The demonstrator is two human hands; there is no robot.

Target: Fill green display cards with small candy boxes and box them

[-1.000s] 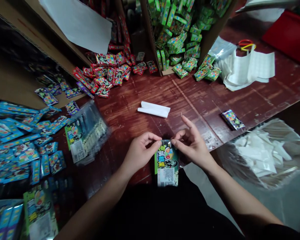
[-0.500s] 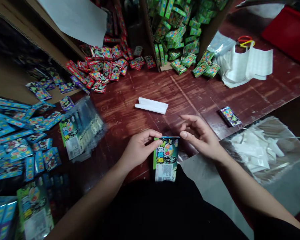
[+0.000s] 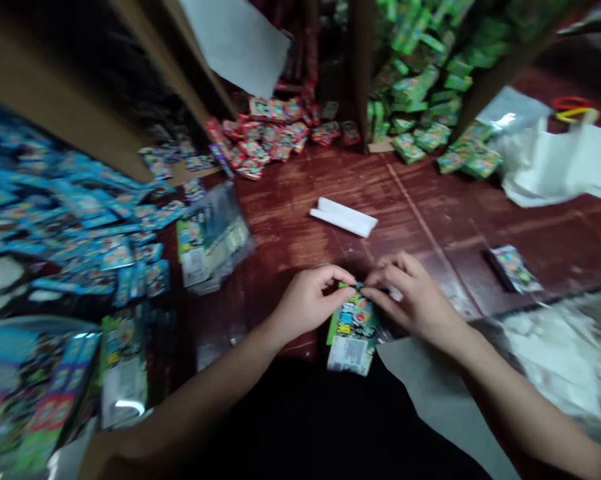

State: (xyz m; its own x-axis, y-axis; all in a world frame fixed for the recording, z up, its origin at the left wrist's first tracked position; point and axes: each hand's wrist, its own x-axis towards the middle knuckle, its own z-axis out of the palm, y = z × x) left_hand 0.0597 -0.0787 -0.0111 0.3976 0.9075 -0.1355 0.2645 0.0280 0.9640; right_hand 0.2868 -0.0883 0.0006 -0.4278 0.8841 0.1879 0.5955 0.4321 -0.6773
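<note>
In front of my body I hold a green printed candy bag (image 3: 353, 330) with a white label near its lower end. My left hand (image 3: 313, 300) pinches its top edge between thumb and fingers. My right hand (image 3: 413, 297) is closed at the same edge, thumb and fingertips together at the right corner. Motion blur softens the exact contact. Just beyond the hands lies a white folded paper strip (image 3: 345, 217) on the dark red table (image 3: 290, 193). To the left is a stack of similar clear-fronted bags (image 3: 213, 237).
Blue candy boxes (image 3: 80, 207) heap at the left, red ones (image 3: 273, 130) at the back. Green boxes (image 3: 415, 80) fill a carton. A small dark box (image 3: 515, 269) sits at the right edge, above a plastic bag of white scraps (image 3: 560, 353). Scissors (image 3: 575, 109) lie back right.
My right hand has moved in from beside the bag and closed at its top edge. The left hand keeps its pinch. The whole view has swung left, so things appear farther right.
</note>
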